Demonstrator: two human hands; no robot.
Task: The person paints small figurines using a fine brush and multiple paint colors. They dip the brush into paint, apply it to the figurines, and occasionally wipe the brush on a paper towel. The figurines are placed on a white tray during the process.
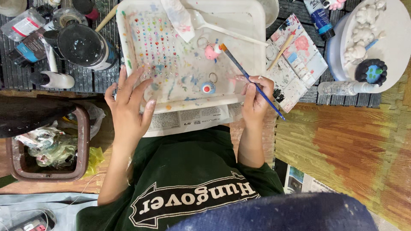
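Note:
A white plastic tray [252,25] smeared with paint lies in front of me, with a sheet of small coloured gem stickers [156,42] on its left half. My left hand [128,105] rests open on the tray's near left corner, fingers spread. My right hand [255,100] grips a blue-handled paintbrush [248,77] at the tray's near right edge. The brush tip touches a small pink keychain figure [210,51] in the tray. A small blue and white keychain figure [208,87] lies nearer me. A white plastic spoon [227,29] lies across the tray's far part.
A paint-stained palette [299,64] with a wooden stick sits right of the tray. Further right a round white stand [398,47] carries white figures. Dark jars [83,45] and a white bottle [58,80] stand left. A brown bin [81,141] with rubbish is near left. Newspaper [188,119] lies under the tray.

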